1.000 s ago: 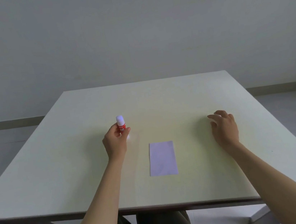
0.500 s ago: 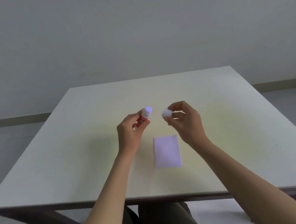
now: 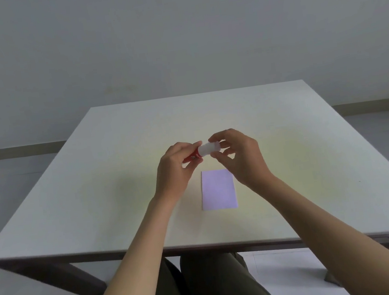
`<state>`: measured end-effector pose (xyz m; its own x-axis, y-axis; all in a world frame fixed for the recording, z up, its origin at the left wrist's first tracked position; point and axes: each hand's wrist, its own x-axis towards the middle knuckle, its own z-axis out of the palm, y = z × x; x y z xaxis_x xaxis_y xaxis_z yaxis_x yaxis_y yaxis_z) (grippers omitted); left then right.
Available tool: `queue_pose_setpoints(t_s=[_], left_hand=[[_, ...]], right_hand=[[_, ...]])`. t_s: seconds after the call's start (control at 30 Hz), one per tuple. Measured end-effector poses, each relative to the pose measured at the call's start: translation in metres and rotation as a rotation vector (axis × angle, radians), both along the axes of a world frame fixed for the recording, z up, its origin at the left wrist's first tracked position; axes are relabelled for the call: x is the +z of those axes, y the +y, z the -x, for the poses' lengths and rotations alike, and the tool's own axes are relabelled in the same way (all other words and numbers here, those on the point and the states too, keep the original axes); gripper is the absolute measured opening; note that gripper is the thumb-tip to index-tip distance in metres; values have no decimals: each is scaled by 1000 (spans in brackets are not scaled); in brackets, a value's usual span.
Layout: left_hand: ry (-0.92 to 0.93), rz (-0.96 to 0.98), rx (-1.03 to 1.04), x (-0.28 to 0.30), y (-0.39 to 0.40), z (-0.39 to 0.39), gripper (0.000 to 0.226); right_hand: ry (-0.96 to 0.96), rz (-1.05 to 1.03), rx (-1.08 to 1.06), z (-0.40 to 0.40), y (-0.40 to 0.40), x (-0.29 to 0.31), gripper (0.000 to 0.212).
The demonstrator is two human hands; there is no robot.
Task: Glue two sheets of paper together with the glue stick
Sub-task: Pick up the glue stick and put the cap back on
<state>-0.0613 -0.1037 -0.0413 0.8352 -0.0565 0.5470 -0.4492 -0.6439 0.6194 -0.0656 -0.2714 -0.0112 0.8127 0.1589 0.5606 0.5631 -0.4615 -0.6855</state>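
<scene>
A red glue stick point(image 3: 192, 156) lies almost level in the air above the table, its body pinched in my left hand point(image 3: 175, 172). Its white cap point(image 3: 209, 148) is at the stick's right end, held by the fingertips of my right hand point(image 3: 240, 158). Cap and body meet, with no gap showing between them. A pale lilac paper point(image 3: 218, 189) lies flat on the table just below and in front of my hands. I see one rectangle only and cannot tell whether a second sheet lies under it.
The pale table point(image 3: 96, 197) reaches from a dark front edge to a grey wall at the back. My legs in dark trousers point(image 3: 207, 289) show under the front edge. A dark table leg point(image 3: 64, 276) slants down at the lower left.
One second ago my left hand held the stick upright on the table. Half a second ago cap and stick were apart, one in each hand. Now the hands have met and the cap sits against the stick.
</scene>
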Motion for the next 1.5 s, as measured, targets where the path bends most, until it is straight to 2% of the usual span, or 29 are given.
queue_pose_setpoints(t_s=[0.13, 0.2, 0.23, 0.27, 0.3, 0.37, 0.43, 0.53, 0.6, 0.67, 0.73, 0.8, 0.83, 0.93, 1.0, 1.1, 1.2, 1.27, 1.3, 1.4, 1.47, 1.5], left_hand=[[-44, -113, -5, 9, -3, 2, 34], [-54, -184, 19, 13, -6, 2, 34], [-49, -205, 26, 14, -8, 1, 33], [-41, -214, 30, 15, -9, 1, 32], [-35, -214, 30, 16, -11, 0, 32], [-32, -200, 25, 17, -12, -2, 31], [-16, -184, 11, 15, -13, -2, 31], [9, -172, 9, 9, -15, 0, 29], [22, -165, 17, 5, -14, 1, 28], [39, -155, 23, 3, -11, 0, 29], [57, -136, 8, 2, -10, -1, 31], [68, -129, -7, 1, -10, -1, 31], [72, -123, -6, 0, -10, -1, 31], [83, -105, 11, -3, -8, -1, 30], [90, -106, 0, -4, -8, -1, 31], [97, -92, -7, -3, -11, 1, 31], [95, -72, 9, -2, -10, 1, 28], [86, -78, 9, 0, -10, 1, 29], [68, -93, 14, 1, -11, 1, 29], [-53, -212, 82, 4, -14, 4, 27], [-119, -283, 106, 2, -15, 4, 26], [-118, -292, 101, 1, -15, 4, 26]], right_hand=[[134, 15, 1, -4, -4, 4, 15], [154, 198, -154, -13, -6, 3, 40], [142, 332, -245, -15, -7, 3, 47], [126, 382, -265, -15, -8, 3, 45], [118, 360, -213, -15, -11, 3, 38], [118, 293, -31, -15, -13, 2, 38], [185, 251, -8, -17, -14, -3, 29], [281, 372, -141, -21, -16, -6, 54], [269, 368, -27, -20, -20, -4, 44], [256, 310, 131, -17, -19, -3, 44], [232, 308, 41, -17, -16, -6, 26], [260, 413, -109, -21, -15, -5, 44], [265, 470, -115, -21, -16, -3, 48], [239, 419, 91, -18, -19, -2, 37], [229, 389, 82, -17, -16, -5, 25], [334, 412, -62, -21, -16, -6, 50], [237, 446, 65, -16, -16, -6, 37], [213, 379, 98, -15, -13, -8, 23], [241, 333, 62, -17, -11, -9, 21], [474, 211, -78, -22, -1, -9, 48], [679, 91, -103, -23, -1, -6, 62], [732, 103, -101, -23, -2, -4, 65]])
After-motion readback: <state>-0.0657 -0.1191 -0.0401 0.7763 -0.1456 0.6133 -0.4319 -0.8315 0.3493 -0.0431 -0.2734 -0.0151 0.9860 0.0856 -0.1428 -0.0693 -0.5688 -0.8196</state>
